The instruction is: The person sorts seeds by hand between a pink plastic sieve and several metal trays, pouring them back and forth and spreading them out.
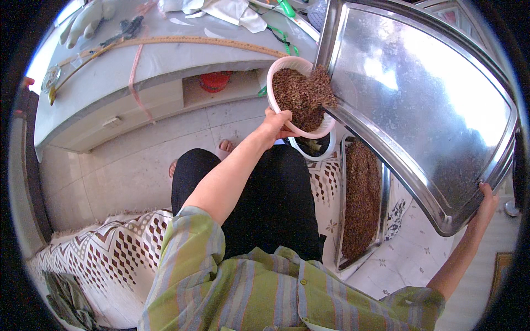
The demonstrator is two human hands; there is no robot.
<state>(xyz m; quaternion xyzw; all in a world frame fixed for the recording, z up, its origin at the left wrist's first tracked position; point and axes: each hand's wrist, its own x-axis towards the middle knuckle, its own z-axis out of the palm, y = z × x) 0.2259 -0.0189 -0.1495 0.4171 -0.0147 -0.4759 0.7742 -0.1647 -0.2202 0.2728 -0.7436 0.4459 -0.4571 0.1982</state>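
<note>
My left hand (278,124) grips the near rim of a pale pink plastic basket (272,89), which holds a heap of small brown dried pieces (298,99). On the right, my right hand (485,203) clasps the lower corner of a large metal tray (414,95). The tray is tilted, its far corner over the basket, and a clump of the brown pieces lies at that corner. Its broad surface looks mostly bare and shiny. Below it, a second metal tray (342,248) full of similar brown pieces (361,198) rests on the patterned sofa cover.
Under the basket stands a white-rimmed bucket (316,157) with dark contents. A grey-topped table (174,78) carries a measuring tape (198,40), a glove (87,22) and a white cloth (232,14). A red container (214,82) sits in its open shelf. Patterned sofa covering (112,248) lies to the left.
</note>
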